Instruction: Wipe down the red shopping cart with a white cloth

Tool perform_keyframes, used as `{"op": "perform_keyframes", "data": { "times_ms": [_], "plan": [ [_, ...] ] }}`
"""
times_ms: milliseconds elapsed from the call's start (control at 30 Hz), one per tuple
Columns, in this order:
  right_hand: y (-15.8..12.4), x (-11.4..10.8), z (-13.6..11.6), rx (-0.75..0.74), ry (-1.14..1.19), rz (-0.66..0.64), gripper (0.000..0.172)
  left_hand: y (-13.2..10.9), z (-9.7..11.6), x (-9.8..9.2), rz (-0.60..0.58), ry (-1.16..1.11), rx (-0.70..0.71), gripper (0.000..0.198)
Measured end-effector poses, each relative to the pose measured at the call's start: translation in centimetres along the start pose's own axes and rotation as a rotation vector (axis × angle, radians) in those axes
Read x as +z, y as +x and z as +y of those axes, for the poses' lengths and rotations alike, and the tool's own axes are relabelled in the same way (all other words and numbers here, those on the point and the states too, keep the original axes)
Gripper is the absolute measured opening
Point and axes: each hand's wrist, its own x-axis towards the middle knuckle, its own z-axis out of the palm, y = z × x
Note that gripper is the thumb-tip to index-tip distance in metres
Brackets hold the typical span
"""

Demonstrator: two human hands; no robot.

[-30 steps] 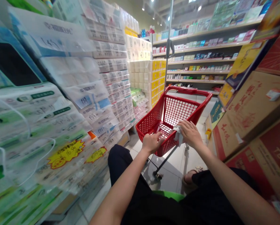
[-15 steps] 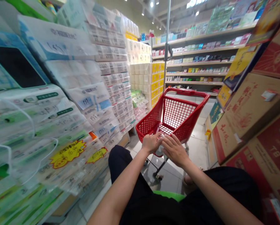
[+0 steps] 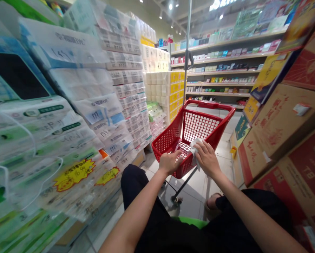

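A red plastic shopping cart (image 3: 199, 121) with a perforated basket stands between my knees. My left hand (image 3: 170, 163) is closed over the basket's near rim, toward its left corner. Against the rim's right side, my right hand (image 3: 207, 158) presses a crumpled white tissue (image 3: 196, 149), its fingers bent over it. Part of the tissue hangs down outside the basket wall. Something pinkish and see-through seems to lie on the basket floor, but I cannot make out what it is.
Stacked tissue packs (image 3: 131, 88) rise on the left, with yellow price signs (image 3: 74, 174) on the nearer ones. Cardboard cartons (image 3: 286, 123) are piled at the right. Shelves of small goods (image 3: 225, 66) stand behind a metal pole (image 3: 186, 52). A green seat edge (image 3: 190, 221) shows beneath me.
My right hand has moved right along the cart's rim with the tissue, away from my left hand. The left hand stays on the near rim.
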Motion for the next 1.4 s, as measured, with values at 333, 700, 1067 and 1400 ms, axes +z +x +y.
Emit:
{"op": "perform_keyframes", "data": {
  "times_ms": [333,700,1067,1400],
  "plan": [
    [-3.6,-0.5,-7.9,-0.292,0.125,-0.032,0.045,-0.3,-0.2,0.3,-0.007,-0.016,0.026,0.050],
    [1.0,-1.2,3.9,-0.074,-0.045,-0.070,0.045,-0.1,1.0,-0.1,-0.014,-0.009,-0.007,0.051],
    [-3.4,-0.6,-5.9,-0.050,0.108,-0.010,0.047,-0.2,1.5,0.3,0.030,-0.009,-0.008,0.049],
    [-2.5,-2.6,-3.3,-0.281,0.065,-0.111,0.049,-0.4,1.7,0.2,0.021,0.001,-0.006,0.050]
  ]
}}
